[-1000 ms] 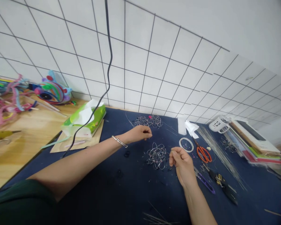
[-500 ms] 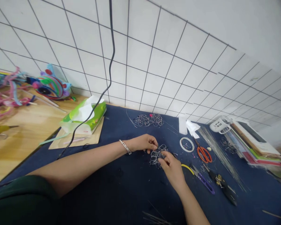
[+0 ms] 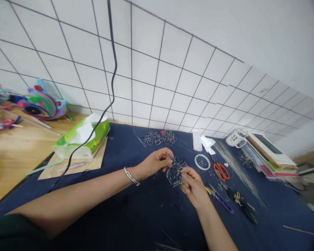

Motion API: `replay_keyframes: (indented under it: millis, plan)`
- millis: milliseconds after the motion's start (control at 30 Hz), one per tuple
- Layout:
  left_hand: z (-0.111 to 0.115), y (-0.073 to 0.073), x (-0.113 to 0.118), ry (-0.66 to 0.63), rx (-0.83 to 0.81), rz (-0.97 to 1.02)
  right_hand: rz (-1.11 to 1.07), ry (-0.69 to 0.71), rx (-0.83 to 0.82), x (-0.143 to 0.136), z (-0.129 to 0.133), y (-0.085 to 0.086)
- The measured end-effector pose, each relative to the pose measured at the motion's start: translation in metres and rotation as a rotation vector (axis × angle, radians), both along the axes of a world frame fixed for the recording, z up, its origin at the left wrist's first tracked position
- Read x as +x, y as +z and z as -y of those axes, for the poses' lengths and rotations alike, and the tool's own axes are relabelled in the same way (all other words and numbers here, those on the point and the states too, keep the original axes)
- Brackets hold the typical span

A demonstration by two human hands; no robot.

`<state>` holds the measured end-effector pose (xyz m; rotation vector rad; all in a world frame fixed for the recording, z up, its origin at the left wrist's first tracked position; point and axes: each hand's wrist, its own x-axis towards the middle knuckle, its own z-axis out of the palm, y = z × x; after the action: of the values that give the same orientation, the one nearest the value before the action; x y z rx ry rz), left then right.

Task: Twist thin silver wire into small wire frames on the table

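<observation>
A tangled openwork bundle of thin silvery wire [image 3: 176,172] is held between my two hands over the dark blue cloth [image 3: 136,212]. My left hand [image 3: 159,161], with a silver bangle at the wrist, pinches the bundle's upper left edge between thumb and fingertips. On the opposite side my right hand [image 3: 193,183] grips the wire with thumb and curled fingers. Behind them, near the wall, lies another curled wire piece [image 3: 159,138] with a small pink-red spot on top. Loose straight wires [image 3: 167,245] lie at the front edge of view.
Right of my hands are purple-handled snips [image 3: 225,203], a black-handled tool [image 3: 242,205], orange-handled scissors [image 3: 221,171], a white ring-shaped dish [image 3: 202,162] with beads and long wires [image 3: 240,170]. Farther right stand a mug [image 3: 235,138] and stacked books [image 3: 270,153]. A tissue pack [image 3: 81,136] and black cable [image 3: 112,83] are left.
The view has shifted, so the surroundings sit further left. My right hand has turned and now holds the wire bundle at its right side; the bundle looks more spread out.
</observation>
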<state>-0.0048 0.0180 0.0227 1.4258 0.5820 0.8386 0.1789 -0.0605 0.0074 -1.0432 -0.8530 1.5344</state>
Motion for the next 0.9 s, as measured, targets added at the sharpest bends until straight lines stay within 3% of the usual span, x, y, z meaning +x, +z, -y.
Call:
replay_keyframes:
  millis: [400,700,900]
  plan:
    - [0.018,0.020,0.001,0.090,0.209,-0.261,0.308,0.054,0.194,0.009,0.002,-0.003]
    - [0.025,0.009,0.006,0.133,0.216,-0.245,0.484,0.126,0.234,0.003,0.004,0.005]
    - [0.025,0.012,0.006,0.210,0.266,-0.292,0.620,0.143,0.236,0.008,0.002,0.005]
